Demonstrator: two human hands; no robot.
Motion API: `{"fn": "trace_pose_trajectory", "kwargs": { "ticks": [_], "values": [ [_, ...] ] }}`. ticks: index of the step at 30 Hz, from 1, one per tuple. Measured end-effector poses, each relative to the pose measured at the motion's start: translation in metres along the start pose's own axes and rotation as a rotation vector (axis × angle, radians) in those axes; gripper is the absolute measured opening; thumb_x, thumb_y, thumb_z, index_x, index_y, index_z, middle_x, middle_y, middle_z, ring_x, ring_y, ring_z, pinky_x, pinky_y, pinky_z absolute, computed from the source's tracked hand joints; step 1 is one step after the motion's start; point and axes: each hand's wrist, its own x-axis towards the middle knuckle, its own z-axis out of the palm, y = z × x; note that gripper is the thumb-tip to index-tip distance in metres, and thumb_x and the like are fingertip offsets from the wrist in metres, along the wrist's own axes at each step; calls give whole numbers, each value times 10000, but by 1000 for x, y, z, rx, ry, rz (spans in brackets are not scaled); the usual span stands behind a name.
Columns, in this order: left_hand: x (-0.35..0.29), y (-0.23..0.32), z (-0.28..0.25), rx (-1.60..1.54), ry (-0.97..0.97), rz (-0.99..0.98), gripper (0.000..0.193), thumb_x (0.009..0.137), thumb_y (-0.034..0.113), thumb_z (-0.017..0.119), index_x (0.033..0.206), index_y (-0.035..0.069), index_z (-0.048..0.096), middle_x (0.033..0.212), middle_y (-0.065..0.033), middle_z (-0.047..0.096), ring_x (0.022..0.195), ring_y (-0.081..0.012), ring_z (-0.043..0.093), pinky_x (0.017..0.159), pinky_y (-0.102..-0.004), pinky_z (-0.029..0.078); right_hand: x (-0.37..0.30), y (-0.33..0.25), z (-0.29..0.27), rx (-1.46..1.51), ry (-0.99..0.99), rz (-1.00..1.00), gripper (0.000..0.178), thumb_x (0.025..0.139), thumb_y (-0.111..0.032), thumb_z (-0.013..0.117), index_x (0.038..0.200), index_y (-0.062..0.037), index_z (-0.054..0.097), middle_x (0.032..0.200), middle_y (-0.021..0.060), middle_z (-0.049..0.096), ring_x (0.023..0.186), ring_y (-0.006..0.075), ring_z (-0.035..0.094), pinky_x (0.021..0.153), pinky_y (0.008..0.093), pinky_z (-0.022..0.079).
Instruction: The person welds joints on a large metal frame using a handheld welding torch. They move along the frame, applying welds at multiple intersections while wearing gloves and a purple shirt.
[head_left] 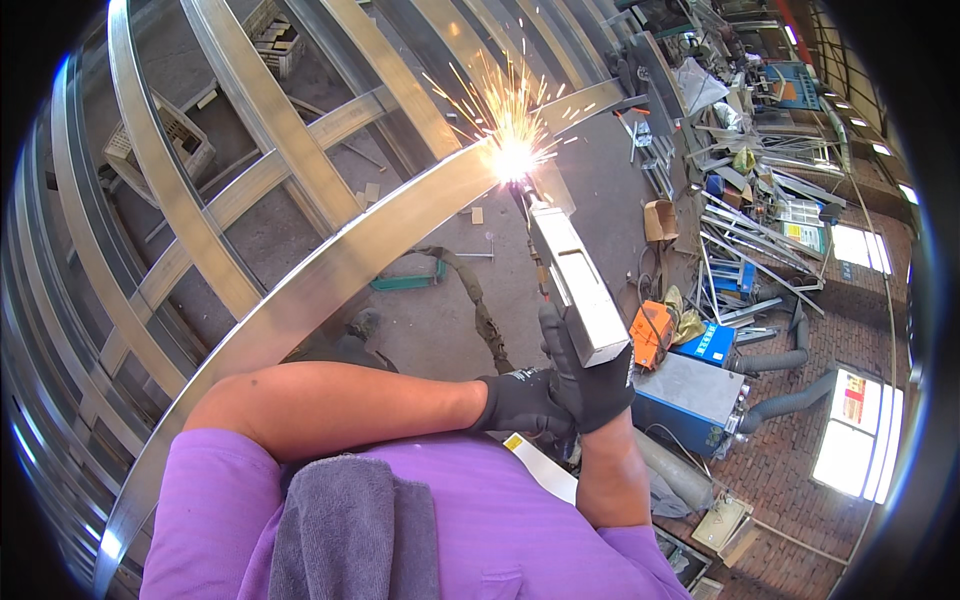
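My right hand [592, 385], in a black glove, is closed round the rear of a white handheld welding gun [578, 275]. The gun points up and away, and its dark nozzle ends in a bright glare with orange sparks [513, 130]. That glare sits at the outer edge of a curved metal band [330, 265], which borders a large frame of metal tubes [240, 110]. Bent across my body, my left arm brings my black-gloved left hand [524, 402] up against the right hand and wrist. Its fingers look closed, but what they grip is hidden.
A dark wrapped cable [480, 310] and a green-handled tool [405, 278] lie on the floor under the gun. At right stand a blue-and-grey machine box [690, 395] and an orange case [652, 335]. Metal offcuts [760, 240] are heaped beyond. Crates [160, 145] show below the frame.
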Motion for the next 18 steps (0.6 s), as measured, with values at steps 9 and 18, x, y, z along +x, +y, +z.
{"fn": "trace_pose_trajectory", "kwargs": {
  "ticks": [9,18],
  "values": [
    [3,-11,5,-54,-19,4,186,850,229,668,897,72,757,820,-57,720,720,-173,659,690,-343,534,-2,5,2,-55,79,-112,270,968,-178,753,1141,12,672,761,12,649,616,93,609,560,293,493],
    [1,-5,8,-65,17,21,207,852,249,683,917,70,765,851,-76,738,755,-195,674,716,-351,542,-4,5,2,-71,77,-127,264,981,-188,739,1149,4,672,752,15,645,614,98,610,552,299,487]
  ]
}}
